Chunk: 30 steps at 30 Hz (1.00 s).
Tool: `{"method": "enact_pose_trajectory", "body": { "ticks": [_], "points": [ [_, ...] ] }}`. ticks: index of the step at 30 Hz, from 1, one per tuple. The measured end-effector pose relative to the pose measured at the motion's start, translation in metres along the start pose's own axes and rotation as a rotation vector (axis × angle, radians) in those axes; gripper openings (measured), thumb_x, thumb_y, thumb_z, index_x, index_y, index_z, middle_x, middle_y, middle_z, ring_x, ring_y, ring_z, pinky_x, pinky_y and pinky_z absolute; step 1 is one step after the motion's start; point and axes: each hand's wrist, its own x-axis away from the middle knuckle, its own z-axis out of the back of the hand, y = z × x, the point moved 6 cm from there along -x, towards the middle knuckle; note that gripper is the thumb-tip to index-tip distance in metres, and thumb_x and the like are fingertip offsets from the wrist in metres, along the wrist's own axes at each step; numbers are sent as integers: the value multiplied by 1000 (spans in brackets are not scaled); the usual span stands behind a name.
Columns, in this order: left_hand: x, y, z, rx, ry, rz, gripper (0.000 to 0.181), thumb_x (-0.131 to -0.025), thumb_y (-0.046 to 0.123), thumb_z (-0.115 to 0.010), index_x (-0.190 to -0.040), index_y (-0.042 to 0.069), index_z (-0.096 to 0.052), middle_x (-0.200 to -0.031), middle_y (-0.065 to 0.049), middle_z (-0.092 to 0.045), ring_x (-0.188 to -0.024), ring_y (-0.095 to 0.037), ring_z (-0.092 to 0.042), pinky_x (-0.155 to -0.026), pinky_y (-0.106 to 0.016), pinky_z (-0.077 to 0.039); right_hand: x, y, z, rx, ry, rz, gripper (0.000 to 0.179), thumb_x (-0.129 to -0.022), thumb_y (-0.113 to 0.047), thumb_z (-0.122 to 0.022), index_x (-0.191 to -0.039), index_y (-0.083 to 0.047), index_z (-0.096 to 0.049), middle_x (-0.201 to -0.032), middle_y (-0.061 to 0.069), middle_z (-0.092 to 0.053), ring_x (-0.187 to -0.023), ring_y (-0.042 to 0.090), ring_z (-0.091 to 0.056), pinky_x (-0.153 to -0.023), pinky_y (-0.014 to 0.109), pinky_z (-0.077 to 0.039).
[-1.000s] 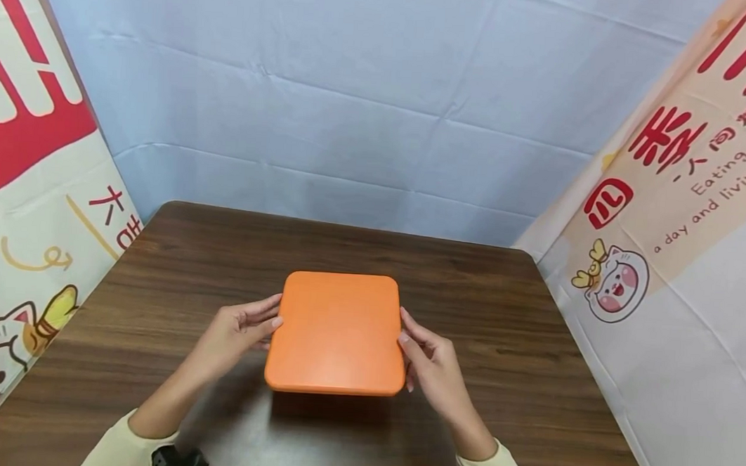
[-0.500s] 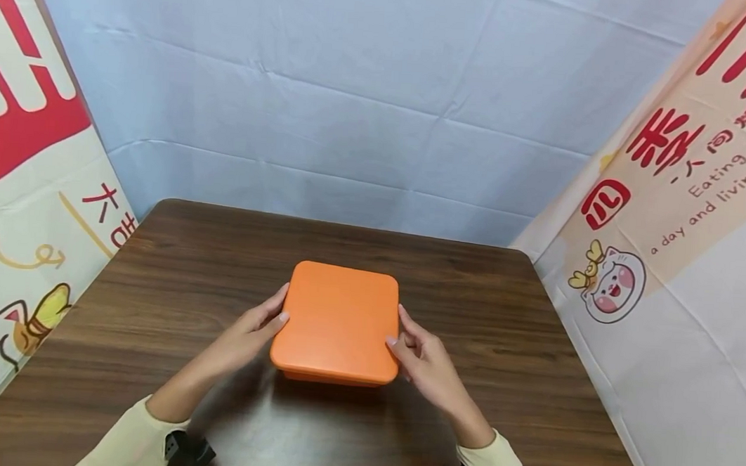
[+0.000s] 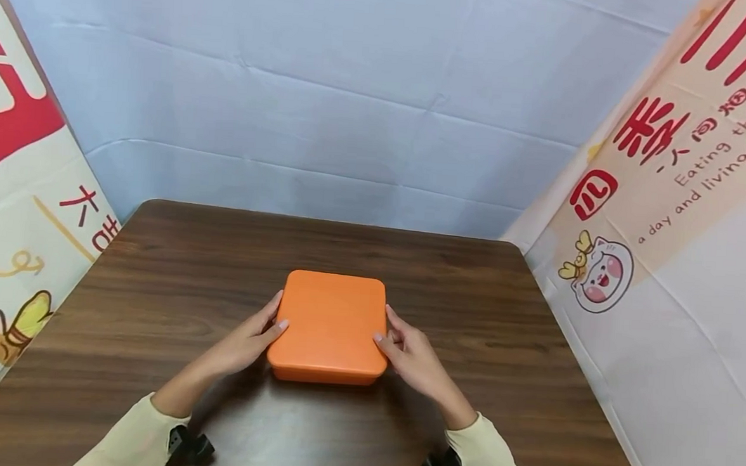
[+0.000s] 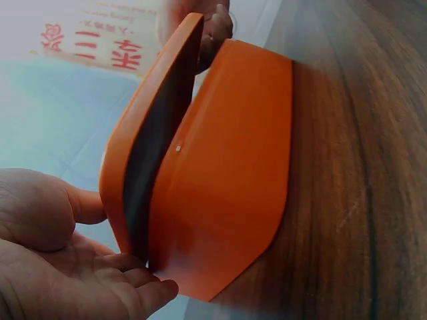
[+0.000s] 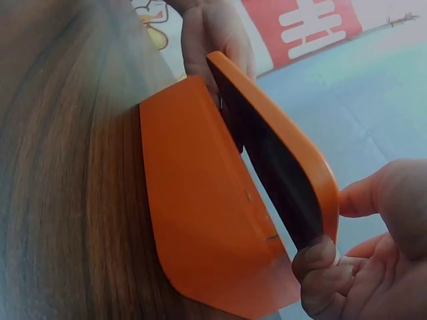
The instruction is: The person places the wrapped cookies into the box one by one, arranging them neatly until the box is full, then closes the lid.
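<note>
A square orange lid lies over an orange box on the table, the box's front wall showing below it. My left hand holds the lid's left edge, thumb on top. On the opposite edge my right hand pinches the lid the same way. In the left wrist view, a gap separates the lid from the box, and fingers reach beneath the lid. From the right wrist view, the lid stands at an angle to the box, its dark underside visible. The box's inside is hidden.
A dark wood-grain table carries the box. Behind it hangs a pale blue cloth, and printed cloths hang at both sides. Black wrist devices sit near the cream sleeves.
The lid has come down closer to the box, whose front wall now shows beneath it. Both hands have moved with the lid. The head view has shifted slightly to the right.
</note>
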Motion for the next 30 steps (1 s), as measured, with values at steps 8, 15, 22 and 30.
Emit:
{"method": "enact_pose_trajectory", "body": {
  "ticks": [8,15,22,30],
  "points": [
    [1,-5,-2,-10,11,41,76,-110,32,-45,-162,2,1,-168,-21,-2,-154,-38,-3,-122,-61,-7,-7,6,-2,33,29,-19,58,-103,-20,-62,-153,1,-41,-65,-5,-43,-51,4,-35,-50,19,-30],
    [-2,-4,-6,-65,24,49,73,-111,29,-42,-161,-1,2,-167,-22,1,-154,-38,-2,-122,-59,-6,-9,7,0,91,39,-28,58,-102,-19,-62,-153,1,-41,-63,-6,-43,-50,5,-36,-47,19,-30],
    [-6,-6,-8,-72,38,58,70,-112,25,-39,-160,-2,4,-168,-21,4,-154,-37,0,-123,-58,-6,-9,12,-5,110,13,-69,61,-104,-21,-59,-156,-3,-34,-61,-6,-43,-47,5,-33,-45,21,-29],
    [-8,-9,-10,-53,69,54,67,-112,20,-39,-160,-3,3,-167,-22,2,-154,-37,0,-123,-58,-6,-12,15,-4,125,-8,-57,59,-104,-20,-60,-156,-4,-36,-60,-5,-44,-46,6,-35,-44,21,-30]
  ]
}}
